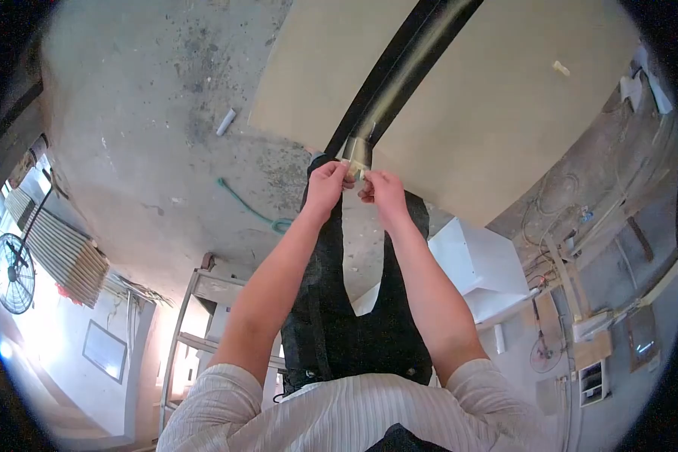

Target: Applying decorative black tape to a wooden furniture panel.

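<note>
Pc [358,167] btwn L grip [329,185], R grip [386,193]

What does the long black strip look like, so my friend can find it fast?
Find the big tan sheet at the top. A long strip slants down across it toward the left hand and right hand. Unlike the dark trousers below, it is black with a pale yellowish streak along its length.
</note>
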### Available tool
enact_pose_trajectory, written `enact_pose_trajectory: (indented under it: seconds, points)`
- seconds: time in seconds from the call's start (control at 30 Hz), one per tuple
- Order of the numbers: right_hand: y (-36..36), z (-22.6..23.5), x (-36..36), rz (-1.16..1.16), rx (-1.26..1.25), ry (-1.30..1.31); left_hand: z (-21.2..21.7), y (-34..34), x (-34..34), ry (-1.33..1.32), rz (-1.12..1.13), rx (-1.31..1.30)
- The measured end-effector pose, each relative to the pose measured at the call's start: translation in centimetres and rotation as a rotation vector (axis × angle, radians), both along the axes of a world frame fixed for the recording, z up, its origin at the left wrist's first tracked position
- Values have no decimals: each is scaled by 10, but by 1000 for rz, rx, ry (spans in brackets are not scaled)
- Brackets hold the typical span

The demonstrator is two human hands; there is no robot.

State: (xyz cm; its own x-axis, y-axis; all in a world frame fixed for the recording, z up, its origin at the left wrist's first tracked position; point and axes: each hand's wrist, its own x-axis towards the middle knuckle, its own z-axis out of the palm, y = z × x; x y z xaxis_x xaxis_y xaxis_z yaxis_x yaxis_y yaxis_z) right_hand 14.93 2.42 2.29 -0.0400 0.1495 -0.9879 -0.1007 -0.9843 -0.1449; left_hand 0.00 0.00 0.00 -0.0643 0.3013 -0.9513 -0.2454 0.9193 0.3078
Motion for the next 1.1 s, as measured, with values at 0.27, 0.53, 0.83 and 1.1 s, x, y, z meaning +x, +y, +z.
enact_pose_trajectory:
  seconds: [0.27, 0.53, 0.83, 1.1]
  points:
    - [22, 57, 17, -128, 100, -35, 73, 36, 21, -41, 23, 76]
    - [52, 123, 42, -254, 283, -22, 154, 86, 48, -53, 56, 165]
    - [109, 228, 67, -324, 431, -80, 262, 145, 80, -12, -96, 254]
    - [162, 323, 66, -296, 666, -234, 345, 213, 69, -124, -381, 441]
